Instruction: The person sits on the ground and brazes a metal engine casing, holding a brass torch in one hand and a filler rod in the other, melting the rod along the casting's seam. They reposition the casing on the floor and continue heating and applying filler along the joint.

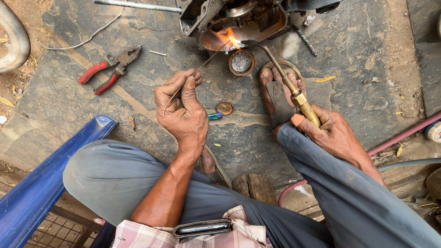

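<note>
My left hand (183,110) pinches a thin filler rod (202,66) that slants up toward a flame (233,40). My right hand (333,133) rests on my right knee and grips a brass gas torch (294,94). The torch's curved tip points at a metal engine casing (239,18) at the top of the view, where the flame burns against its lower edge. A small round tin (241,62) of grey powder sits just below the flame.
Red-handled pliers (110,70) lie on the dark mat (358,64) to the left. A round lid (224,108) and a small blue lighter (214,116) lie near my sandalled foot (275,92). A blue bar (41,183) runs at lower left. Hoses (404,134) trail off right.
</note>
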